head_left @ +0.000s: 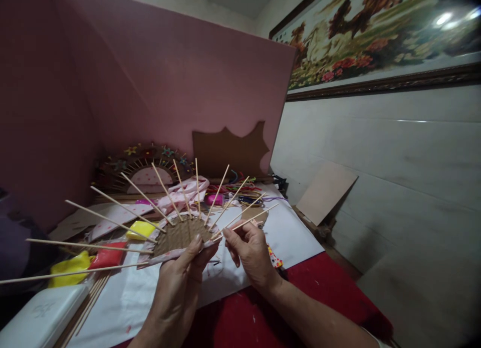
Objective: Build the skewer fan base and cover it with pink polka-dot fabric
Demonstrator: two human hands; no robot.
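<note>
My left hand [184, 278] grips the lower edge of a cardboard half-disc [180, 235] with several thin wooden skewers [124, 207] fanning out of it to the left and upward. Patterned pink fabric runs along the disc's bottom edge. My right hand [250, 247] is closed in a pinch on the rightmost skewer [250, 220] where it meets the disc. Both hands hover above white paper [285, 227] spread over a red tabletop.
A finished decorated fan [145, 162] leans on the pink backboard [169, 77]. Pink cloth, pipe cleaners [240, 185], yellow and red packets [105, 255], loose skewers and a white box [41, 315] lie on the table. Cardboard sheets lean against the right wall.
</note>
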